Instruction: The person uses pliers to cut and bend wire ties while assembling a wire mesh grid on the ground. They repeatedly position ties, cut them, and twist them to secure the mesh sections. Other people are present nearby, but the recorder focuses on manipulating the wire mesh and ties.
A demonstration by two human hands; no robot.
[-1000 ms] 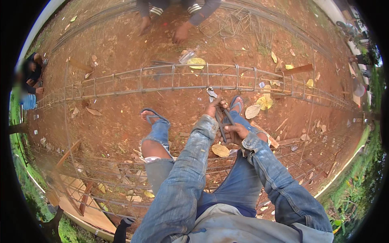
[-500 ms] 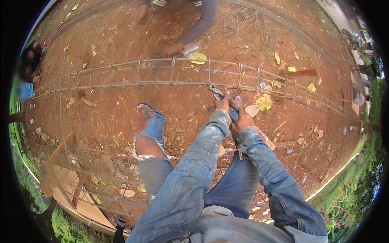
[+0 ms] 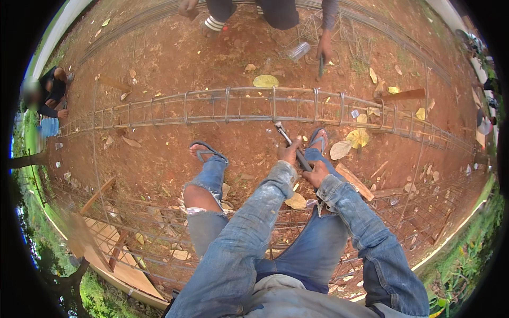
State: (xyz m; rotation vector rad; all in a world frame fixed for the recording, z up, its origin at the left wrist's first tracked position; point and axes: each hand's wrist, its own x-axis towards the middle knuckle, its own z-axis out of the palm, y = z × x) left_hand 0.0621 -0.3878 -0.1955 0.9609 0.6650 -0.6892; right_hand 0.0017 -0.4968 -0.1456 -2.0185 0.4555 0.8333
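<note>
Both my hands are closed on long-handled metal pincers [image 3: 297, 151]. My left hand [image 3: 289, 152] grips them nearer the head, and my right hand [image 3: 316, 174] holds the lower end of the dark handles. The head of the pincers is just below the near bars of a long rebar cage [image 3: 207, 123], close to a stirrup; whether they touch I cannot tell. This cage, with square stirrups along its bars, runs left to right across the ground in front of my sandalled feet.
Across the cage, a co-worker's hand [image 3: 324, 46] holds a dark tool near a clear plastic bottle [image 3: 299, 51]. Loose stirrups [image 3: 347, 42] lie behind. Rebar mesh [image 3: 159, 212] spreads around my legs. A wooden board [image 3: 355, 181] lies beside my right foot; another person [image 3: 52, 90] is far left.
The pincers' head has come away from the stirrup joint slightly toward me, and its jaws look closer together. The co-worker's hand has moved right, now carrying the dark tool.
</note>
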